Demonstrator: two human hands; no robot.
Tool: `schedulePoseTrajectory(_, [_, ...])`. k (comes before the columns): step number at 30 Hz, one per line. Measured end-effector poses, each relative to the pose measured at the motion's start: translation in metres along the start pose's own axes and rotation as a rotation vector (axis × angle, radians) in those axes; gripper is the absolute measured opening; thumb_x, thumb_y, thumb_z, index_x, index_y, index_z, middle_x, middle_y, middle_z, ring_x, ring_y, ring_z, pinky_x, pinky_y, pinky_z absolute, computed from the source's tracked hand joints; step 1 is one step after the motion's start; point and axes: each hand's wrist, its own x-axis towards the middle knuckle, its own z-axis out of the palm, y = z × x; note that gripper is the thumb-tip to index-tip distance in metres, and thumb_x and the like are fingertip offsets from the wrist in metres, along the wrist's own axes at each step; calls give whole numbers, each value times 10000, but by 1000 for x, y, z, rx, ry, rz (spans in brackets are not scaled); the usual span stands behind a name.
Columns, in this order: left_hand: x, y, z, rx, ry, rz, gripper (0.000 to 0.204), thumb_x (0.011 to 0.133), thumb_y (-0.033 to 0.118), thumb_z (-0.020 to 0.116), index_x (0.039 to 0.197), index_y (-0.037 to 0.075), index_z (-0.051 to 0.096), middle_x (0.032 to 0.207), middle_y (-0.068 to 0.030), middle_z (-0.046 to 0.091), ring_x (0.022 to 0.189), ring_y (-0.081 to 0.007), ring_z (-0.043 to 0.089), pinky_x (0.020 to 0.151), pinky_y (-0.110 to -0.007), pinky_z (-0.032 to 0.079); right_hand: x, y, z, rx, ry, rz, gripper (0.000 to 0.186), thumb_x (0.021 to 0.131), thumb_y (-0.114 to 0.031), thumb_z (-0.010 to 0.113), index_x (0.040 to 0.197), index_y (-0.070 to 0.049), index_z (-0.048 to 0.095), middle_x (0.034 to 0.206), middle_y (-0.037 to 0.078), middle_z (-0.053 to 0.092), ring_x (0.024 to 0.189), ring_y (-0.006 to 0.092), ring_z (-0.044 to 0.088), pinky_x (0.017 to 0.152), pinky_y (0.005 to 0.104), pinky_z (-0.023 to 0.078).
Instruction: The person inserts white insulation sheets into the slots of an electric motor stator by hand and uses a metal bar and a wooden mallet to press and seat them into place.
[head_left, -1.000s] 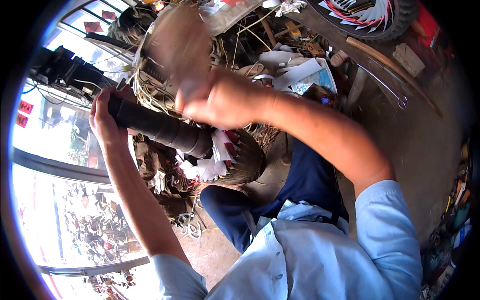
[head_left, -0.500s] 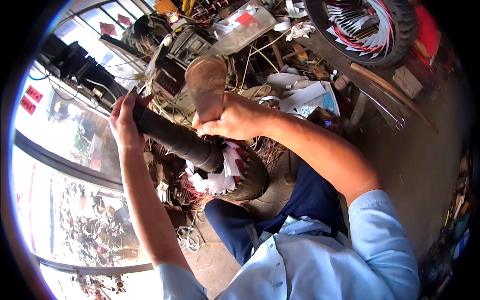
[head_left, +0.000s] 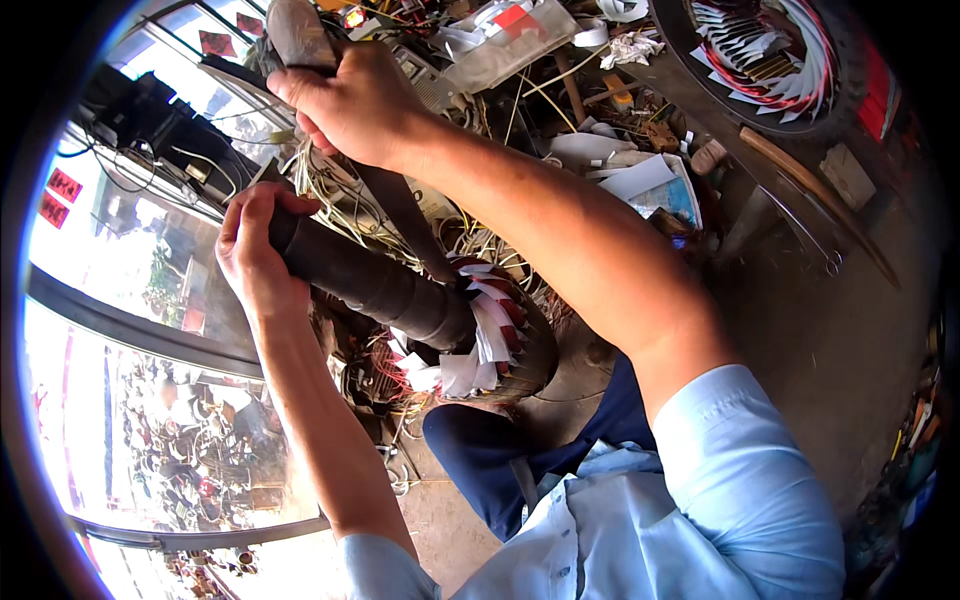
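My left hand (head_left: 262, 250) is closed on the upper end of a thick, dark, stepped shaft (head_left: 370, 285). The shaft slants down into a round motor core (head_left: 535, 345) between my legs. White insulation slips (head_left: 492, 325) and red strips ring the core's upper end. Farther up, my right hand (head_left: 355, 105) is closed round a long wooden paddle-like tool (head_left: 300, 40) with a rounded end. A narrow dark length, apparently the same tool, runs down beyond my fist toward the white slips; whether its tip touches them I cannot tell.
At the far right stands a wound ring-shaped core (head_left: 770, 60) with white slips and red wire. Near it lie a curved wooden stick (head_left: 820, 195) and a wood block (head_left: 846, 175). A clear plastic box (head_left: 515, 45) and tangled wires fill the back. A window (head_left: 190, 400) borders my left.
My right hand has moved up and to the left with the wooden tool, and its narrow length now shows below the fist. The left hand keeps its hold on the shaft.
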Motion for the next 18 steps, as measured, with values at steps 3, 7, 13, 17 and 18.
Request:
schedulePoseTrajectory(3, [3,0,-15,17,30,-9,232,943,211,612,966,-13,671,814,-114,673,778,-250,681,793,-354,538,8,9,16,-93,-3,-11,467,891,-333,656,556,-9,632,506,131,605,528,244,670,541,389,531])
schedulePoseTrajectory(7, [-8,9,13,-62,263,-85,302,972,258,571,1032,-27,651,876,-132,684,838,-237,669,815,-367,533,8,18,60,-252,-28,-77,443,896,-341,657,657,32,677,624,218,655,626,323,698,659,417,556])
schedulePoseTrajectory(13, [-3,5,-11,-14,57,-79,323,982,311,540,1032,5,632,862,-120,663,880,-259,651,972,-432,460,42,41,45,-388,-101,41,484,937,-409,586,895,49,738,918,249,715,937,333,715,896,398,554])
schedulePoseTrajectory(17, [-4,13,-14,-7,-78,-69,325,993,316,496,1007,18,626,850,-110,655,869,-269,645,1042,-483,404,71,70,50,-351,-13,24,481,929,-396,603,903,69,724,906,263,713,896,347,718,841,411,565])
schedulePoseTrajectory(18, [-5,13,-12,28,-109,-43,333,1002,319,467,1007,23,620,852,-108,654,863,-264,642,1043,-483,405,76,76,50,-340,9,23,480,927,-393,607,904,74,720,903,266,713,886,351,719,827,414,568])
